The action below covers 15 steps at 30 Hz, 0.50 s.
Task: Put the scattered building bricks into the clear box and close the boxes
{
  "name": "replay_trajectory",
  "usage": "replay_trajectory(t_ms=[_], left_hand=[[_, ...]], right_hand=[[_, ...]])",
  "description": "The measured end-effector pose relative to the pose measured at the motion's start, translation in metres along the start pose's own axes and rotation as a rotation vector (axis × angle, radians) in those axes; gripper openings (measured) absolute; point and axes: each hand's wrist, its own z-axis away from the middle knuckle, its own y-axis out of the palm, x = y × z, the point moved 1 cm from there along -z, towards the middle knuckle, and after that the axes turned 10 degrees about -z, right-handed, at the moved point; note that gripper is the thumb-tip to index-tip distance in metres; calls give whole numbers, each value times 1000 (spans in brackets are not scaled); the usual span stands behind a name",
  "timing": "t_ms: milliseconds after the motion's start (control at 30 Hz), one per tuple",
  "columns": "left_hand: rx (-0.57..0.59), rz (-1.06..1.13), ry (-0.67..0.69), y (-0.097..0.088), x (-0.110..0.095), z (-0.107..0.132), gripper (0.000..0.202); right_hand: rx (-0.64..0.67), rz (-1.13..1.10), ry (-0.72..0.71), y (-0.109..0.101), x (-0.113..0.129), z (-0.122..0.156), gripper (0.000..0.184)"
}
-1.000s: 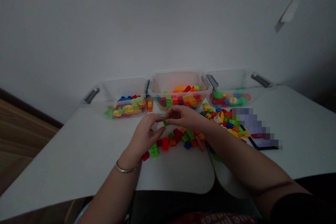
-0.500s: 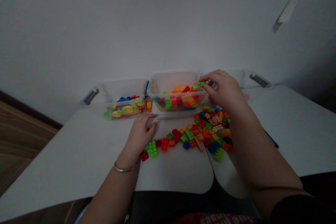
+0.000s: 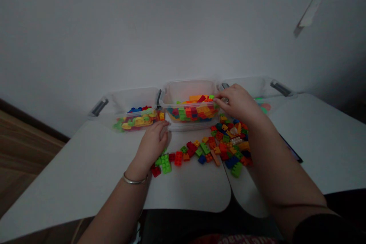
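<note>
At the middle bin's [image 3: 187, 105] rim, the right hand [image 3: 237, 103] is noted, its pinch undeterminable; the left hand [image 3: 151, 144], thumb parted from fingers, is positioned beside loose bricks [image 3: 178, 158].

Right of centre, the right hand [image 3: 238, 103] has its fingertips at the right rim of a clear bin [image 3: 185, 88] of bricks [image 3: 204, 110]; left of centre, the left hand [image 3: 151, 143] is near a bright green brick [image 3: 166, 163]; a brick pile [image 3: 228, 143] spreads right of centre

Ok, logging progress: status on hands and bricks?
Right hand at middle bin, right rim; grip contents unclear. Left hand near bin's front left. Loose bricks spread in front.
</note>
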Motion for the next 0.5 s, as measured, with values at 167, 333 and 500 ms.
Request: replay_trajectory(t_ms=[167, 333, 500], left_hand=[[128, -164, -34, -6, -7, -16, 52], [243, -327, -72, 1, -7, -29, 60], [271, -466, -85, 4, -14, -40, 63]], right_hand=[[-7, -22, -9, 0, 1, 1, 31], [5, 9, -30, -1, 1, 0, 28], [39, 3, -24, -2, 4, -1, 30]])
